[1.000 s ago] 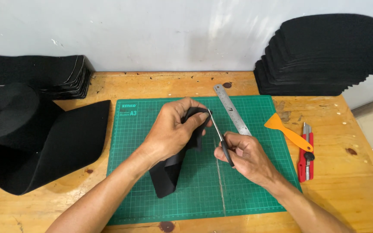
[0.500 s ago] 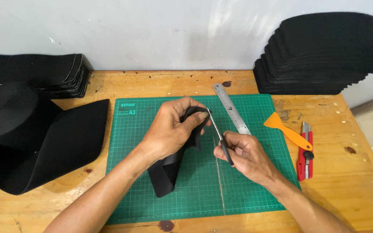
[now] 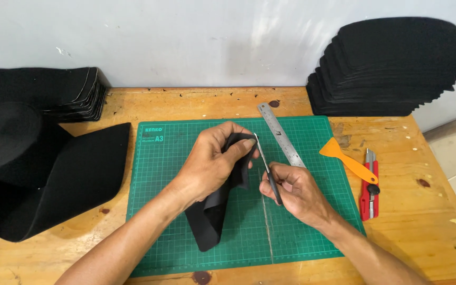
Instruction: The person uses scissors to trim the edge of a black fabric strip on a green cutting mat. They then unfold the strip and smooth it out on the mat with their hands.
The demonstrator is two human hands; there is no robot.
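Observation:
My left hand (image 3: 215,161) grips a folded black strip of fabric (image 3: 212,216) above the green cutting mat (image 3: 175,142); the strip's lower end hangs down to the mat. My right hand (image 3: 296,192) holds a thin metal tool with a dark handle (image 3: 267,171), a small blade or snips, and its tip touches the upper edge of the strip by my left thumb. Both hands are close together over the middle of the mat.
A steel ruler (image 3: 281,134) lies diagonally on the mat. To the right lie an orange scraper (image 3: 347,161) and a red utility knife (image 3: 369,187). Stacks of black pieces (image 3: 397,68) stand at the back right and back left (image 3: 38,92). Black curved fabric (image 3: 43,174) lies left.
Almost nothing has moved. The hanging end of the black strip has shifted a little, and both hands stay in the same place.

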